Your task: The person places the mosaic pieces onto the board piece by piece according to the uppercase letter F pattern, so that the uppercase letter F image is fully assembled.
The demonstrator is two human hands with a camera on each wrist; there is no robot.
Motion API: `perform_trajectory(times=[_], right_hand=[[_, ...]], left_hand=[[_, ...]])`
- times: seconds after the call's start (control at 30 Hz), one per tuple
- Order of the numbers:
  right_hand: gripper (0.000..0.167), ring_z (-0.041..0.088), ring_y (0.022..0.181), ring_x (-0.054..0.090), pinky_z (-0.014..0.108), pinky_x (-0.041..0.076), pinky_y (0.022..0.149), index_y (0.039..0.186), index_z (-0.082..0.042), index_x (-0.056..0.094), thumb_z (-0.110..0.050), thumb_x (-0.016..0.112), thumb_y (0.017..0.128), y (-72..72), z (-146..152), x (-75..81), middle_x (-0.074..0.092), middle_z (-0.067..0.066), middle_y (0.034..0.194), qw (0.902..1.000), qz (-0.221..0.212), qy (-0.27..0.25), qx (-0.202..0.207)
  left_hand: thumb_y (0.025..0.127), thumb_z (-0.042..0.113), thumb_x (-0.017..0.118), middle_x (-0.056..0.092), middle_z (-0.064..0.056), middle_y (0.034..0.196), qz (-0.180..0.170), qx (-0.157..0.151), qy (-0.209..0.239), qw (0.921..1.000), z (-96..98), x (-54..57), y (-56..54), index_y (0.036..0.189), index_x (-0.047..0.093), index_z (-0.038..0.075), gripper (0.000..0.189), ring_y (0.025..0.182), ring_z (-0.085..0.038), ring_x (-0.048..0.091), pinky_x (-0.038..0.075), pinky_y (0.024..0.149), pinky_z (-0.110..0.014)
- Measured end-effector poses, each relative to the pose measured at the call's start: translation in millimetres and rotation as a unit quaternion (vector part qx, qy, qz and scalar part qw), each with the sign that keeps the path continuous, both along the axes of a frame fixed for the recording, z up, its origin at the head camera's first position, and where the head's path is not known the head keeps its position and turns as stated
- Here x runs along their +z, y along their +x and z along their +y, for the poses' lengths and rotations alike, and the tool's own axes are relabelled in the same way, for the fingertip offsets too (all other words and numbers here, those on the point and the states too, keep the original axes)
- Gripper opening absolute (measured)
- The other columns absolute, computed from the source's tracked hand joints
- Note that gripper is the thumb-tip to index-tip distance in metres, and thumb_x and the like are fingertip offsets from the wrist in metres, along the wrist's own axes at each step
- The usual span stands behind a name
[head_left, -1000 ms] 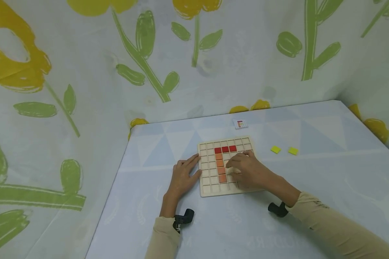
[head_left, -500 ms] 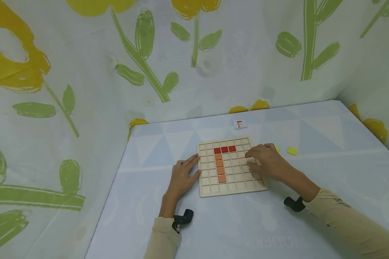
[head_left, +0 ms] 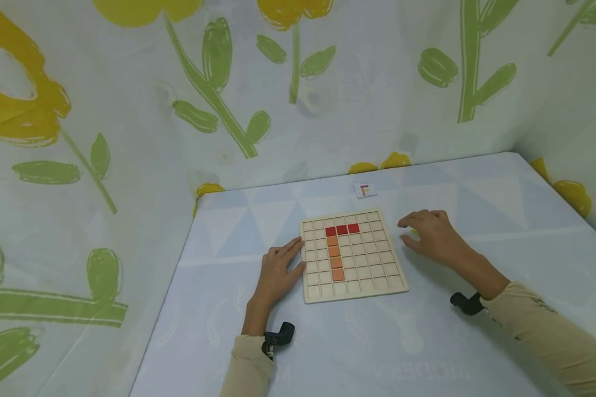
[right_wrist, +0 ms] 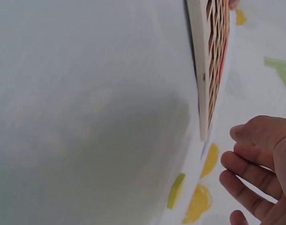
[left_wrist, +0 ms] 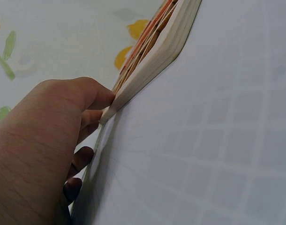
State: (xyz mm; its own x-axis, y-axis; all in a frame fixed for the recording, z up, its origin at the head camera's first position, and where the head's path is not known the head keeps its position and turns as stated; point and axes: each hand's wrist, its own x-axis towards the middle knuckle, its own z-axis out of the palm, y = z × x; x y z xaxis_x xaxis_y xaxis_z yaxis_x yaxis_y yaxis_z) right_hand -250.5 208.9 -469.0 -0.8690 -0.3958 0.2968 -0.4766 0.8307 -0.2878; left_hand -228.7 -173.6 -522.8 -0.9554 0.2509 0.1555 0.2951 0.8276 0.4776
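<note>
A square wooden grid board [head_left: 372, 259] lies flat on the table. Three red tiles [head_left: 341, 229] form a row in it, and a column of several orange tiles [head_left: 334, 251] runs down from the row's left end. My left hand [head_left: 277, 273] touches the board's left edge with its fingers extended, thumb lower down; the left wrist view shows the fingertips at the board's side [left_wrist: 147, 65]. Off the board's right side hovers my right hand [head_left: 437, 237], fingers apart and slightly bent, holding nothing. Beneath it a yellow tile [right_wrist: 176, 191] shows on the table; the head view mostly hides the yellow tiles.
Behind the board lies a small printed card [head_left: 365, 190] with a coloured grid pattern. The pale patterned table [head_left: 338, 342] meets a flower-printed cloth wall [head_left: 308, 132] at its far edge. Black cameras sit on both wrists.
My right hand has moved right, from over the middle of the board to beyond its right edge, above the yellow tiles. My left hand stays at the board's left edge.
</note>
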Motion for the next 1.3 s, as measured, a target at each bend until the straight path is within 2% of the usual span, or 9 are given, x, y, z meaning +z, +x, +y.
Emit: perform_trajectory(times=[0.2, 0.47, 0.77, 1.07, 1.3], right_hand=[[0.028, 0.040, 0.114, 0.056, 0.064, 0.030, 0.094, 0.112, -0.001, 0.071, -0.011, 0.076, 0.086, -4.6, 11, -2.2, 0.067, 0.021, 0.117, 0.9973, -0.053, 0.021, -0.046], [0.032, 0.041, 0.110, 0.057, 0.067, 0.031, 0.093, 0.113, 0.001, 0.069, -0.015, 0.076, 0.087, -9.7, 24, -6.5, 0.067, 0.021, 0.117, 0.9936, -0.073, 0.047, -0.073], [0.031, 0.040, 0.105, 0.059, 0.068, 0.032, 0.094, 0.111, 0.003, 0.070, -0.012, 0.077, 0.086, -15.8, 26, -12.1, 0.068, 0.021, 0.111, 0.9905, -0.086, 0.069, -0.081], [0.027, 0.039, 0.098, 0.061, 0.067, 0.032, 0.091, 0.107, 0.003, 0.071, -0.009, 0.077, 0.084, -18.1, 29, -16.7, 0.070, 0.020, 0.104, 0.9916, -0.080, 0.054, -0.086], [0.028, 0.040, 0.106, 0.059, 0.066, 0.028, 0.095, 0.109, 0.002, 0.071, -0.006, 0.076, 0.083, -14.2, 27, -12.5, 0.070, 0.020, 0.109, 0.9946, -0.081, 0.022, -0.061]], left_hand=[[0.097, 0.035, 0.060, 0.043, 0.012, 0.154, 0.006, -0.003, 0.002, 1.0000, -0.5, -1.3, 0.5, 0.147, 0.053, 0.022, 0.053, 0.112, -0.019, 0.049, 0.037, 0.094, -0.045], [0.096, 0.035, 0.060, 0.043, 0.013, 0.154, 0.004, -0.004, 0.002, 1.0000, -1.4, -3.0, -0.9, 0.147, 0.053, 0.023, 0.053, 0.110, -0.018, 0.049, 0.037, 0.093, -0.043], [0.097, 0.035, 0.059, 0.043, 0.012, 0.154, 0.006, -0.005, 0.000, 1.0000, -1.1, -1.6, -0.7, 0.148, 0.053, 0.022, 0.053, 0.110, -0.019, 0.048, 0.036, 0.094, -0.044], [0.097, 0.037, 0.058, 0.042, 0.015, 0.154, 0.001, 0.000, -0.003, 1.0000, -1.0, -2.8, -0.2, 0.148, 0.052, 0.024, 0.053, 0.110, -0.018, 0.048, 0.036, 0.094, -0.043], [0.097, 0.037, 0.059, 0.042, 0.013, 0.154, 0.002, -0.002, -0.001, 1.0000, -1.0, -1.5, -0.3, 0.148, 0.052, 0.024, 0.053, 0.111, -0.020, 0.049, 0.036, 0.094, -0.044]])
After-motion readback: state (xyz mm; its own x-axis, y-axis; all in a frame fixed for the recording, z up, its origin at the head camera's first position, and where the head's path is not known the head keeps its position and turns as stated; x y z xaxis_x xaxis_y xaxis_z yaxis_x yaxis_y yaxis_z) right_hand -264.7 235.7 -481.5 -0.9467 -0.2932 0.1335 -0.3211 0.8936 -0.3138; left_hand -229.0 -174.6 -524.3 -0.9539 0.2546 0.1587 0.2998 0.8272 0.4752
